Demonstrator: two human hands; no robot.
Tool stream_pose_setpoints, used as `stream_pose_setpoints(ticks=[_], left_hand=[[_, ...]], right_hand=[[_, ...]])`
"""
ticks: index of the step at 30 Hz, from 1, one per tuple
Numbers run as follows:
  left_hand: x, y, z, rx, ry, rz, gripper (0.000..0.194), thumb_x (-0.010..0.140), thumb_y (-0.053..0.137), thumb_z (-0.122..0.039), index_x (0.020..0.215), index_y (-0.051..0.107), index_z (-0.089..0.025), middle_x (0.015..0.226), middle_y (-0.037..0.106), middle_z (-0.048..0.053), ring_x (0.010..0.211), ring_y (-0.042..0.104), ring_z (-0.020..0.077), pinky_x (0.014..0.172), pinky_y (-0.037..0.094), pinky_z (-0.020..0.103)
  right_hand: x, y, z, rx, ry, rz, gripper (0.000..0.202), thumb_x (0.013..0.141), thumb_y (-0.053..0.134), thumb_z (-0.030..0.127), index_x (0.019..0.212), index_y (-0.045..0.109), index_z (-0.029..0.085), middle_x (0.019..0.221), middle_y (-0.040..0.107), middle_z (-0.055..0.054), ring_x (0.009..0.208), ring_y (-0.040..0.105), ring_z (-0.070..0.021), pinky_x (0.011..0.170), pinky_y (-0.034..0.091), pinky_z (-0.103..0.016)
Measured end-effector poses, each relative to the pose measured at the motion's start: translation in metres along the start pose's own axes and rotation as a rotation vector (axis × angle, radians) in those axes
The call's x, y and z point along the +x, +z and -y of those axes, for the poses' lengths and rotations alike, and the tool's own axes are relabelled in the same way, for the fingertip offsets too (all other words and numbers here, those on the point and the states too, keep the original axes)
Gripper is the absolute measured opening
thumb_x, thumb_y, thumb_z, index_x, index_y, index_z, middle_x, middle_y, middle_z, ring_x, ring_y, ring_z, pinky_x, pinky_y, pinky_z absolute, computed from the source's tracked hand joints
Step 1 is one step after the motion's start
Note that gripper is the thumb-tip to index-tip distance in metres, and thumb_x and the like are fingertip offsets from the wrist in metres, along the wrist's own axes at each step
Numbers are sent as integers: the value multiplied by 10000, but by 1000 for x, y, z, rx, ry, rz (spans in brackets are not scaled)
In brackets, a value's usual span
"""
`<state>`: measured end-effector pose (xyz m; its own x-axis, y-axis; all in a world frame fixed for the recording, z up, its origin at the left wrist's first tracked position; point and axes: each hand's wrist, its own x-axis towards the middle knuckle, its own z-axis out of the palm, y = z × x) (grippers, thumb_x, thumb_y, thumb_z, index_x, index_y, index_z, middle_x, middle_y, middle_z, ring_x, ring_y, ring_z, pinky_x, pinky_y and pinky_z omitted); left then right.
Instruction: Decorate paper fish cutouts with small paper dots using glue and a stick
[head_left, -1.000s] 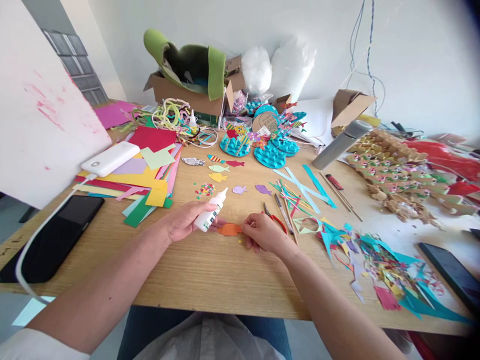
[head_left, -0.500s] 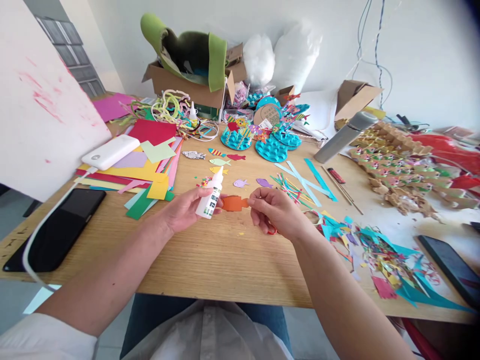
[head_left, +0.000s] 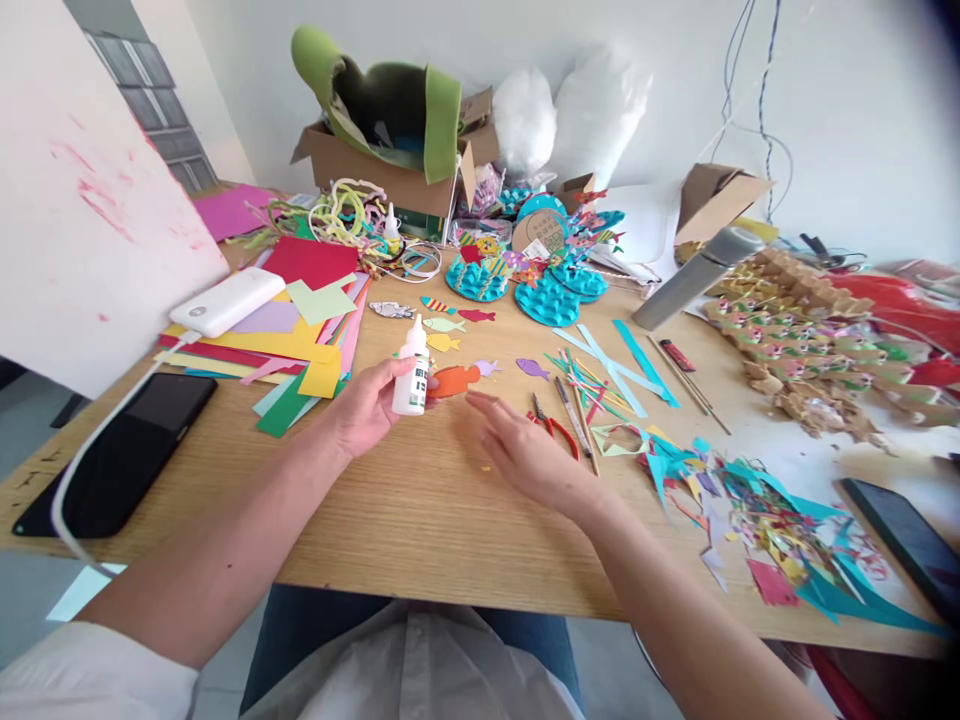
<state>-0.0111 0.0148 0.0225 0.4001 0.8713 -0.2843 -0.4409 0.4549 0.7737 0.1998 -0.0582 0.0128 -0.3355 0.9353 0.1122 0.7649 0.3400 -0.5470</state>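
My left hand (head_left: pixel 371 405) is wrapped round a white glue bottle (head_left: pixel 412 375), held upright with its nozzle up. An orange paper fish (head_left: pixel 454 380) lies just right of the bottle, by the left fingertips; whether they touch it I cannot tell. My right hand (head_left: pixel 510 440) hovers to the right of and below the fish, fingers stretched out with nothing in them. Beyond are a purple paper fish (head_left: pixel 532 368), a yellow one (head_left: pixel 444 342), a pale green one (head_left: pixel 444 325) and a red one (head_left: pixel 477 315).
Red-handled scissors (head_left: pixel 556 428) and a pen (head_left: pixel 573 415) lie right of my right hand. Paper scraps (head_left: pixel 772 520) spread at the right, near a grey bottle (head_left: pixel 694 280). A black phone (head_left: pixel 120 450) and coloured paper sheets (head_left: pixel 315 260) are at the left.
My right hand has let go of the orange fish, opened and moved slightly down, uncovering the scissors. The left hand and glue bottle have shifted slightly left. The view has shifted a little.
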Motion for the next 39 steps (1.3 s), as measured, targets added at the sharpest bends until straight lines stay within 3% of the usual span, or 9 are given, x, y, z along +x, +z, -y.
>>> stream_pose_setpoints(ticks=[4, 10, 13, 15, 18, 23, 26, 29, 39], left_hand=[[0, 1, -1, 1, -1, -21, 145, 801, 585, -219, 871, 640, -105, 728, 699, 84, 731, 692, 217, 751, 576, 383], [0, 3, -2, 16, 12, -30, 163, 793, 596, -233, 879, 641, -102, 724, 697, 81, 707, 690, 217, 728, 579, 381], [-2, 3, -1, 32, 2, -20, 163, 785, 609, -239, 859, 648, -99, 728, 702, 84, 714, 689, 217, 736, 576, 380], [-2, 3, 0, 47, 2, -9, 176, 774, 629, -253, 845, 658, -95, 736, 708, 88, 718, 688, 218, 744, 571, 377], [-2, 1, 3, 90, 18, 17, 220, 743, 681, -294, 825, 676, -89, 753, 715, 96, 727, 688, 221, 743, 555, 359], [0, -2, 7, 193, 3, 34, 338, 668, 778, -391, 828, 715, -100, 801, 731, 107, 767, 688, 233, 735, 521, 334], [0, -2, 9, 240, 9, 37, 355, 648, 800, -419, 791, 734, -101, 833, 733, 116, 785, 674, 227, 699, 498, 310], [-2, -1, 9, 252, 16, 39, 356, 636, 810, -427, 789, 741, -112, 838, 729, 103, 797, 658, 221, 697, 486, 306], [5, -2, 3, 156, 184, -132, 350, 639, 770, -434, 771, 701, -117, 876, 723, 109, 866, 660, 238, 727, 501, 309]], right_hand=[[-6, 20, 6, -221, -66, 162, 684, 958, 421, 513, 1473, 360, 67, 1548, 311, -224, 1462, 258, -301, 1195, 256, -510], [-57, 9, 25, -277, -97, 346, 870, 913, 428, 620, 1514, 234, 22, 1583, 171, -216, 1483, 163, -311, 1196, 271, -491], [-86, -9, 31, -274, -91, 386, 836, 891, 507, 588, 1486, 327, 30, 1557, 266, -229, 1453, 279, -319, 1148, 372, -475], [-93, -24, 33, -263, -88, 363, 612, 897, 545, 518, 1335, 564, 90, 1467, 461, -210, 1372, 431, -334, 1114, 408, -505], [-81, -42, 29, -191, -52, 221, 289, 962, 473, 347, 946, 721, 199, 1005, 746, -110, 1158, 622, -300, 1068, 423, -554], [-24, -45, 15, 209, 313, -87, 267, 894, 570, 416, 1014, 654, 193, 921, 719, -91, 793, 695, -211, 692, 593, -376], [10, -33, 12, 579, 455, -54, 368, 830, 629, 431, 1081, 591, 166, 892, 662, -66, 635, 658, -156, 416, 529, -259], [32, -23, 14, 733, 447, -51, 326, 763, 686, 364, 997, 595, 156, 695, 584, 18, 514, 562, -96, 329, 436, -182], [30, 2, -11, 546, 532, 1, 256, 746, 599, 226, 997, 568, 187, 696, 563, 44, 494, 551, -102, 326, 374, -194]])
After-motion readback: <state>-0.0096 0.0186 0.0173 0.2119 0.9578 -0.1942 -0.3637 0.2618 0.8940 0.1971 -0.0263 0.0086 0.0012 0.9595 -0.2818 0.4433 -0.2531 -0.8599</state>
